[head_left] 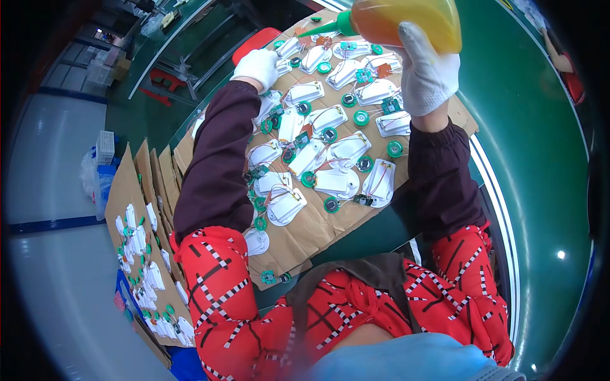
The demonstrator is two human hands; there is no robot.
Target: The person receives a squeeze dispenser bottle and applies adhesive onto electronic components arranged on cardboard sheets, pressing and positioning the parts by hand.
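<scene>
Above cardboard (337,232), gloved right hand (431,79) grip clamped around amber bottle (413,25); left hand (259,68) beside white casings (289,48), grip unclear.

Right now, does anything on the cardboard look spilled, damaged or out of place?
No spill or damage shows. One possible oddity: at the near corner of the cardboard, a green circuit board and a round part lie off the white casings, while many similar parts crowd against them.
</scene>
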